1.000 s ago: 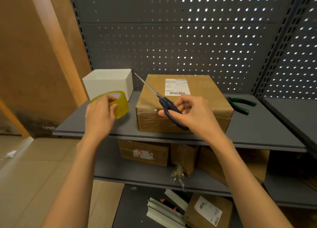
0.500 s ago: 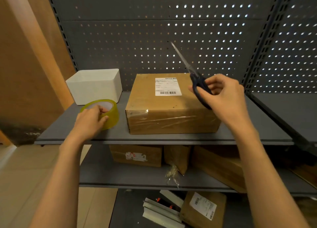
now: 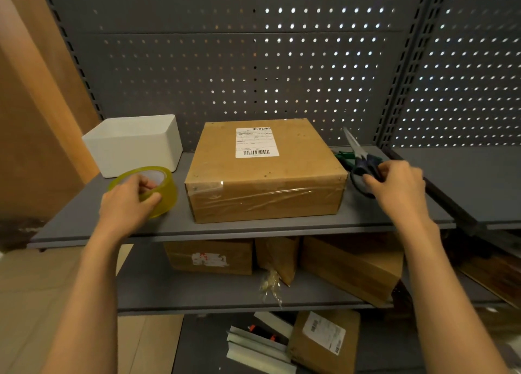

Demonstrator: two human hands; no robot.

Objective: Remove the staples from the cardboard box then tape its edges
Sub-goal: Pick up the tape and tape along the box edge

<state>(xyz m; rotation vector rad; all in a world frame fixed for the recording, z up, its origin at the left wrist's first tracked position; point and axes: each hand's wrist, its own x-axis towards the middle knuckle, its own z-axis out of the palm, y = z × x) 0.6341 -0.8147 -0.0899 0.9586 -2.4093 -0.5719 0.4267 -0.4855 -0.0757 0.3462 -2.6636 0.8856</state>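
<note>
Left hand grips the tape roll on the shelf, thumb on its front wall, fingertips curled over the rim into the core. Right hand holds the scissors by the dark handles, fingers curled round them, blades pointing up and away from the fingers, green pliers just beyond. Box sits on the shelf between the two hands, touching neither, label up, clear tape across its front edge; white bin behind the left fingers.
</note>
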